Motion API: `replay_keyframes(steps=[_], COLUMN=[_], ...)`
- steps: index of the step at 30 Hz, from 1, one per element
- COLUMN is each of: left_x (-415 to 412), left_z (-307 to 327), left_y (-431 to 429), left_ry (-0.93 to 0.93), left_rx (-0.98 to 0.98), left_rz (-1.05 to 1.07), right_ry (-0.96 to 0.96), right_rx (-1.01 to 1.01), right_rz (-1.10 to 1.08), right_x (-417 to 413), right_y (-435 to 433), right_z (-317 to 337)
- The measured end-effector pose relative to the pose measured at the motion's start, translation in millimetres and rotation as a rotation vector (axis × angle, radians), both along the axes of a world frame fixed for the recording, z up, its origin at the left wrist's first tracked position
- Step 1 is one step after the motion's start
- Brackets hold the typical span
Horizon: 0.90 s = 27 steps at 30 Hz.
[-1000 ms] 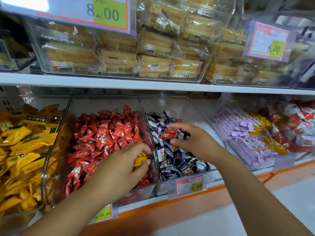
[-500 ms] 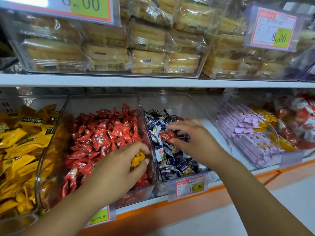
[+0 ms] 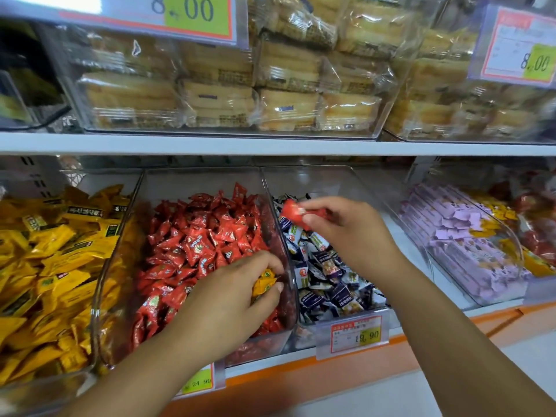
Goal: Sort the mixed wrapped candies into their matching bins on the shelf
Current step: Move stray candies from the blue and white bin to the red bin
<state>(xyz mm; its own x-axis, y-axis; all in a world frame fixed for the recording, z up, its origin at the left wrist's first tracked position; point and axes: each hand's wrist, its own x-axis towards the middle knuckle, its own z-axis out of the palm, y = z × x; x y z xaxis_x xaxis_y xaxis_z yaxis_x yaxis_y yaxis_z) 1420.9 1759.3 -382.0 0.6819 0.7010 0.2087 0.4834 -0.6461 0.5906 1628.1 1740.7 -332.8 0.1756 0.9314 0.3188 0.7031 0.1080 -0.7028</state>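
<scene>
Two strays are held: our left hand (image 3: 228, 299) pinches a yellow candy (image 3: 264, 282); our right hand (image 3: 349, 236), a red candy (image 3: 293, 210); next we bin each by colour.

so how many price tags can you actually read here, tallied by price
8.00: 2, the upper left tag and the upper right tag
18.90: 1, the lower middle tag
24.90: 1, the lower left tag, partly hidden by the forearm
Total: 4
</scene>
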Motion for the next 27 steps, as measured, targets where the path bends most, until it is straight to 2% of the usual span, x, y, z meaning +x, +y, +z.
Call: replay_keyframes(steps=[4, 7, 10, 13, 15, 17, 20, 22, 25, 27], left_x=[-2, -3, -2, -2, -1, 0, 1, 2, 2, 0], left_z=[1, 2, 3, 4, 3, 5, 8, 12, 16, 19], left_y=[-1, -2, -2, -2, -1, -2, -4, -6, -8, -8], left_ry=[-0.012, -0.003, 0.012, 0.026, 0.03, 0.021, 0.013, 0.017, 0.02, 0.019], left_rx=[0.011, 0.017, 0.023, 0.022, 0.026, 0.03, 0.005, -0.001, 0.007, -0.007], left_rz=[0.0, -0.001, -0.004, -0.006, -0.001, 0.01, 0.02, 0.018, 0.014, 0.018], right_ry=[0.139, 0.169, 0.004, -0.335, -0.367, -0.37, -0.297, -0.197, -0.276, -0.336], right_rx=[-0.087, -0.072, -0.073, -0.307, -0.515, -0.583, -0.558, -0.441, -0.248, -0.326], right_rz=[0.181, 0.181, 0.0, -0.161, -0.132, -0.062, 0.045, 0.009, -0.154, -0.201], right_x=[-18, -14, 8, 45, 55, 51, 40, 39, 51, 64], right_y=[8, 7, 5, 4, 2, 0, -3, 0, 23, 43], right_z=[0, -3, -5, -14, -25, -34, -26, -14, -12, -21])
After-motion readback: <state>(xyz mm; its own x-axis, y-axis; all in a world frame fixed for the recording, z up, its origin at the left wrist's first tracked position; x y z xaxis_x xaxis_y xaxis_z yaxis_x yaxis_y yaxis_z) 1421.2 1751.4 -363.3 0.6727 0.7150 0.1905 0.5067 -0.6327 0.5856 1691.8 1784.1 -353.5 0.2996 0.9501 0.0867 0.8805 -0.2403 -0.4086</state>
